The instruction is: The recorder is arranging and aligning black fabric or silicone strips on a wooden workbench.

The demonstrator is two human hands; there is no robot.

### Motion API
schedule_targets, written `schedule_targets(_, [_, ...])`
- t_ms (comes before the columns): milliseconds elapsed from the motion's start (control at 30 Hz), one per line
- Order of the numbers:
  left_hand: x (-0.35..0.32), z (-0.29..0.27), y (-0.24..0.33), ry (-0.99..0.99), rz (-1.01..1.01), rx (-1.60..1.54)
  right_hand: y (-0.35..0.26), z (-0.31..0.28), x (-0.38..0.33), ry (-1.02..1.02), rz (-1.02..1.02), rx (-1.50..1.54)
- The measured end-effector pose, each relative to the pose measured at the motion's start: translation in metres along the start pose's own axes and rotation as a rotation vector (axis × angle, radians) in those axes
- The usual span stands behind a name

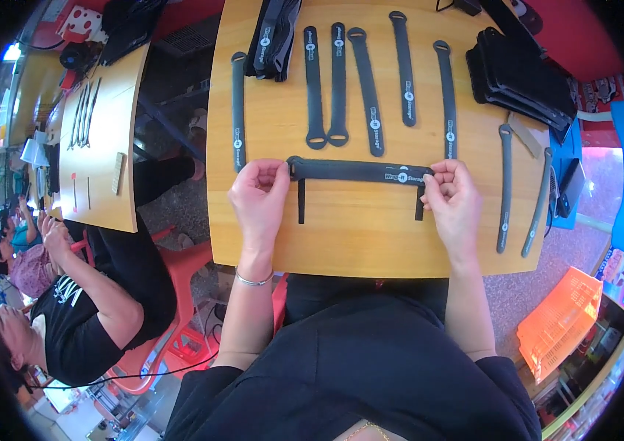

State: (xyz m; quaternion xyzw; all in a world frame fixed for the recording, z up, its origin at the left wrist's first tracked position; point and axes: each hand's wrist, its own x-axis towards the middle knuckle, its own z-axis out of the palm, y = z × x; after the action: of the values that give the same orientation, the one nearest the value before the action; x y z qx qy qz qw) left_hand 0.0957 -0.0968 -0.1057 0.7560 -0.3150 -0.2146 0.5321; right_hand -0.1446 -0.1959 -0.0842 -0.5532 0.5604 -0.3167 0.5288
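A dark grey storage strap (356,170) with white print lies stretched crosswise near the front of the table. My left hand (259,192) pinches its slotted, rounded end between thumb and fingers. At the other end, my right hand (454,195) grips the strap's tip beside the printing. Just below the strap, two short narrow black strips (301,202) run toward me on the tabletop, one near each hand. Beyond my hands lie several similar straps (315,88), set lengthwise, and one more strap (238,110) is past my left hand.
The wooden table (341,242) also bears a bundle of straps (273,40) at the back and a thick black stack (521,81) at back right. An orange basket (560,320) is on the right. Leftward, a person (84,316) sits by another table (106,176).
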Motion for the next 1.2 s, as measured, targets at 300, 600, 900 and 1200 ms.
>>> schedule_targets(300, [0.0, 0.0, 0.001, -0.006, 0.0, 0.026, 0.002, -0.001, -0.001, -0.001, -0.011, 0.035])
schedule_targets(600, [-0.022, 0.031, 0.044, -0.01, 0.693, 0.509, 0.004, -0.003, -0.002, -0.016, -0.018, 0.064])
schedule_targets(900, [-0.038, 0.113, 0.065, -0.448, 0.724, 0.407, 0.007, -0.003, 0.002, 0.005, -0.041, 0.195])
schedule_targets(1200, [-0.039, 0.122, 0.059, -0.394, 0.7, 0.443, 0.013, -0.011, -0.001, 0.024, -0.187, 0.052])
